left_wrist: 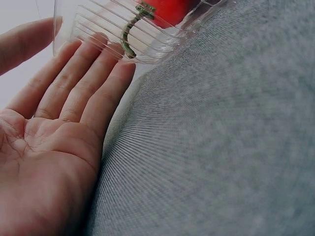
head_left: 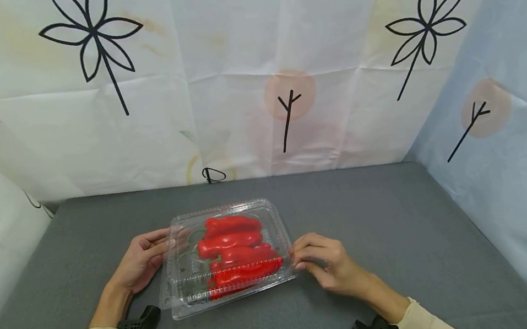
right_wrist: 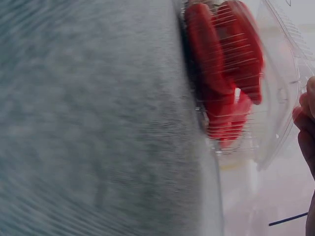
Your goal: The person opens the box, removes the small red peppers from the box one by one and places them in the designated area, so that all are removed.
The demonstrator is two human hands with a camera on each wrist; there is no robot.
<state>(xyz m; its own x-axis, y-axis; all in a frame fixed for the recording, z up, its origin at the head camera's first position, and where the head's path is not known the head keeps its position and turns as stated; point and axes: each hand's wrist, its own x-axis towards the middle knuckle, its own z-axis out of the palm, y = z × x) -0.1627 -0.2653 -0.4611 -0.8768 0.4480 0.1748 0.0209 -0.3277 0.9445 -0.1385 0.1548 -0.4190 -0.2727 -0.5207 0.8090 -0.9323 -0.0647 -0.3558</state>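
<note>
A clear plastic clamshell box [head_left: 182, 286] lies on the grey table [head_left: 401, 224] with several red peppers [head_left: 235, 252] inside; its lid is down. My left hand [head_left: 143, 258] lies palm up at the box's left end, its straight fingers [left_wrist: 93, 73] under and against the clear wall [left_wrist: 147, 44], where a green pepper stem [left_wrist: 129, 30] shows. My right hand [head_left: 323, 261] is at the box's right edge, its curled fingertips [head_left: 299, 257] pinching the rim. The right wrist view is blurred; it shows the peppers [right_wrist: 221, 73] and the clear lid [right_wrist: 280, 98].
A white cloth backdrop with black flower drawings [head_left: 94, 36] closes the back and both sides of the table. Black wrist straps [head_left: 139, 322] sit on both cream sleeves. Bare grey table lies in front and to the right of the box.
</note>
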